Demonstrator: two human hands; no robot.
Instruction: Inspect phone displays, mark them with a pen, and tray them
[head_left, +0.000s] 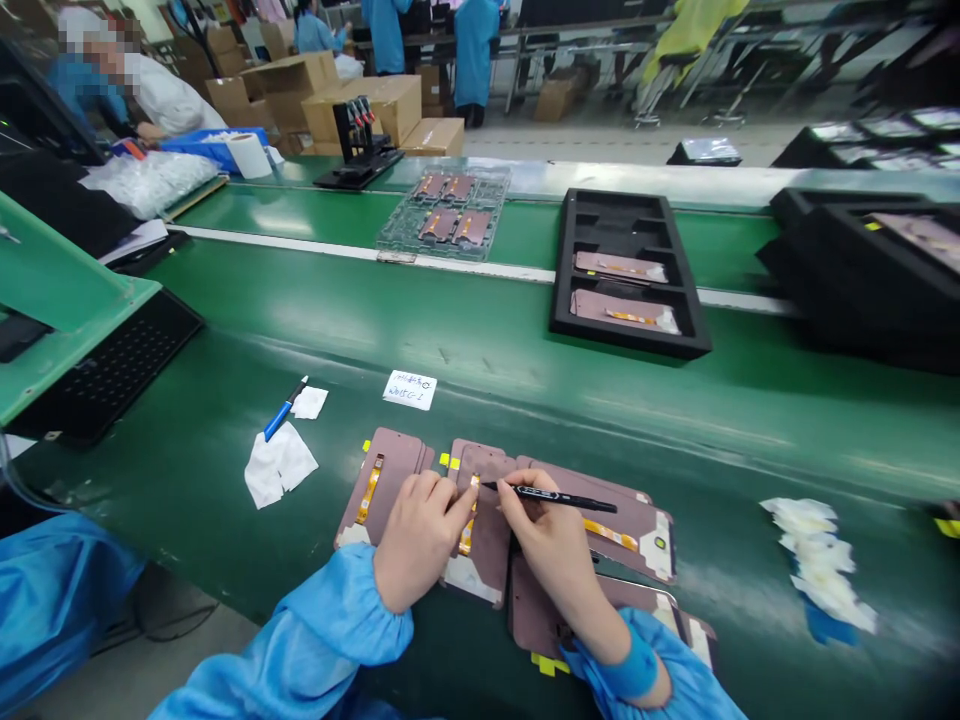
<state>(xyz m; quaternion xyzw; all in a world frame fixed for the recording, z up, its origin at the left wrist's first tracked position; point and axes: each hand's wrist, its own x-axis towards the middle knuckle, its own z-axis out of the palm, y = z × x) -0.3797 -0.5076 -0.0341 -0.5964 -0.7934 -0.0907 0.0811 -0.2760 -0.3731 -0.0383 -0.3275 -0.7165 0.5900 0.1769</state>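
Several flat pinkish-brown panels with orange flex strips lie on the green bench in front of me. My right hand (546,530) grips a black marker pen (570,498), its tip pointing left at the top of the strip on the middle panel (491,545). On that same panel rests my left hand (424,530), its fingers bent together near the strip; whether they pinch anything is too small to tell. Left of it lies another panel (390,465) with an orange strip (369,490). More panels (637,488) are partly beneath my right hand and forearm.
A white label (409,390), a blue pen (285,410) and white wipes (289,462) lie left of centre. Crumpled wipes (817,560) are at right. Farther back stand a black foam tray (694,325) holding panels and a clear tray (390,232). A laptop (112,360) is at left.
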